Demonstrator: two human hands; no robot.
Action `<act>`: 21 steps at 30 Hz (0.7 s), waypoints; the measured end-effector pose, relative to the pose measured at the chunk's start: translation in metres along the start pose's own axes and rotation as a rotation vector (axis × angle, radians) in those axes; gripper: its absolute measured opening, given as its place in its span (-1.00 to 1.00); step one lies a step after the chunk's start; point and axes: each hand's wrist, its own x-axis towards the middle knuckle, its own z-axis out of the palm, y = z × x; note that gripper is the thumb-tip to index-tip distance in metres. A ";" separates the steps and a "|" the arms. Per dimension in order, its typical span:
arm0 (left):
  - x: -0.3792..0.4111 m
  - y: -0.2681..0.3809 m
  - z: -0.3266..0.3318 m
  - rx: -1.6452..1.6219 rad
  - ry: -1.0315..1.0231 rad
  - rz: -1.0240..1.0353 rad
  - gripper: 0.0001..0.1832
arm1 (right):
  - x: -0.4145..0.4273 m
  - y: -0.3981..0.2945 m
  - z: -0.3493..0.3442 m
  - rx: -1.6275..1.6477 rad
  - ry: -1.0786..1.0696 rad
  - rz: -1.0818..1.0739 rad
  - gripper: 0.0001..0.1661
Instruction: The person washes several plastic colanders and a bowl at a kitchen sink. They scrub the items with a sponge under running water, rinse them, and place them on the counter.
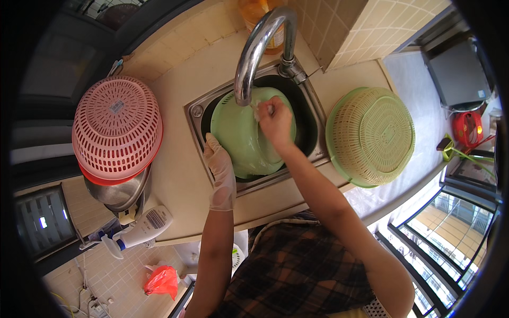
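Note:
A green plastic basin (238,131) stands tilted in the metal sink (306,131), its wet outside turned up under the chrome faucet (248,59). My left hand (220,167), in a thin translucent glove, grips the basin's rim at the lower left. Bare, my right hand (275,121) is closed on a whitish cloth or scrubber (256,111) and presses it to the basin's surface. Most of that cloth is hidden by the fingers. Whether water runs from the faucet cannot be told.
Upturned pink strainer baskets (117,127) rest over a metal pot (115,192) on the left. A green strainer basket (370,137) lies upside down to the right of the sink. A white spray bottle (149,224) lies at the counter's front left; an orange bottle (274,39) stands behind the faucet.

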 end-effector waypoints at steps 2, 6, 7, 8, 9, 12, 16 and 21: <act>0.002 -0.002 0.001 -0.141 -0.062 0.059 -0.47 | 0.020 0.011 -0.003 -0.015 -0.001 0.056 -0.84; 0.010 -0.011 -0.001 -0.099 -0.017 0.094 -0.47 | -0.003 -0.012 -0.004 -0.084 -0.076 0.025 -0.86; 0.010 -0.011 -0.003 -0.039 -0.009 0.079 -0.46 | -0.011 -0.012 -0.003 -0.053 -0.083 -0.020 -0.85; 0.010 -0.010 -0.006 0.022 0.000 0.065 -0.46 | -0.015 -0.010 -0.001 -0.021 -0.091 -0.065 -0.85; 0.008 -0.009 -0.007 0.085 0.000 0.051 -0.45 | -0.008 -0.002 0.000 -0.022 -0.047 -0.024 -0.83; 0.014 -0.024 0.001 -0.231 -0.079 0.147 -0.44 | 0.031 0.037 0.003 -0.044 0.045 0.106 -0.78; 0.014 -0.023 -0.002 -0.151 -0.042 0.092 -0.44 | 0.049 0.062 0.001 -0.072 0.047 0.250 -0.75; 0.024 -0.034 -0.001 -0.128 -0.061 0.063 -0.45 | 0.056 0.069 0.004 -0.037 0.074 0.399 -0.75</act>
